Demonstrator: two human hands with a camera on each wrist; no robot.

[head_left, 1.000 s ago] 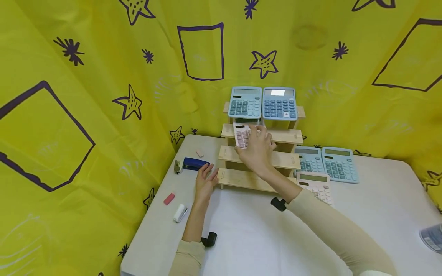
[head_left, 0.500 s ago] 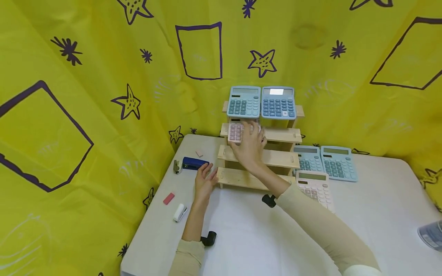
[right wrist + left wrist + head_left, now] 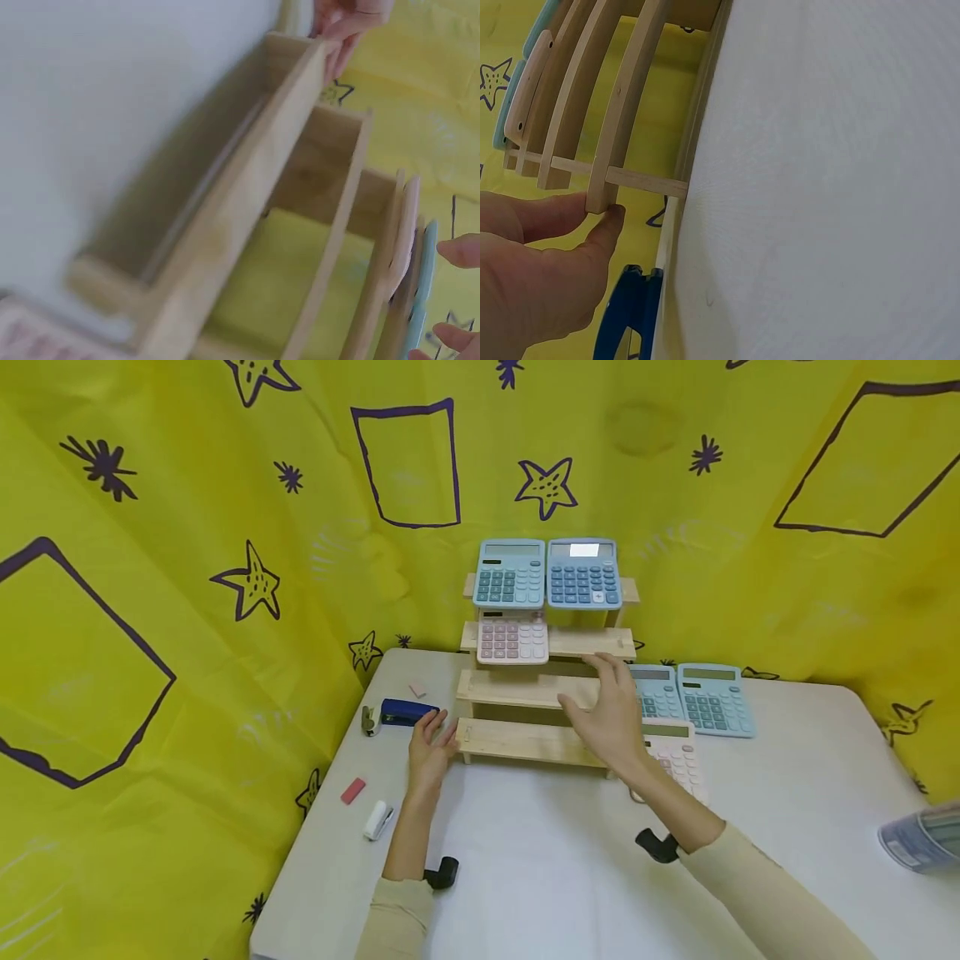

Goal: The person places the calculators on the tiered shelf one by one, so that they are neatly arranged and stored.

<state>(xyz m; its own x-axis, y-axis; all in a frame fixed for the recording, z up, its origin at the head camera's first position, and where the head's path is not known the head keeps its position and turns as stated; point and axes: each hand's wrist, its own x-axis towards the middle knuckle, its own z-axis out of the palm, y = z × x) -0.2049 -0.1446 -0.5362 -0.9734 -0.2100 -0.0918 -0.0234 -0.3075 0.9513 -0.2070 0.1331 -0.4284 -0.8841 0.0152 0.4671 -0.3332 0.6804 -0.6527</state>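
A wooden stepped rack [image 3: 525, 741] stands at the back of the table. On its top step lie a teal calculator [image 3: 510, 575] and a blue calculator [image 3: 583, 575], side by side. A pink calculator [image 3: 513, 642] sits at the left of the step below, partly behind the teal one. My left hand [image 3: 431, 764] pinches the left end of the lowest step, as the left wrist view shows between thumb and fingers [image 3: 604, 236]. My right hand [image 3: 611, 714], fingers spread and holding nothing, hovers in front of the rack's right side.
Right of the rack lie two light-blue calculators [image 3: 716, 700] and another pink calculator [image 3: 678, 752], partly hidden by my right arm. To the left are a blue stapler [image 3: 405, 712], a white stapler [image 3: 378, 820] and a pink eraser [image 3: 352, 790]. A cup [image 3: 918, 841] stands far right.
My right hand slid the pink calculator left on the second step, let it go, and drew back right and down. The left hand stays at the rack. The head view shifted slightly.
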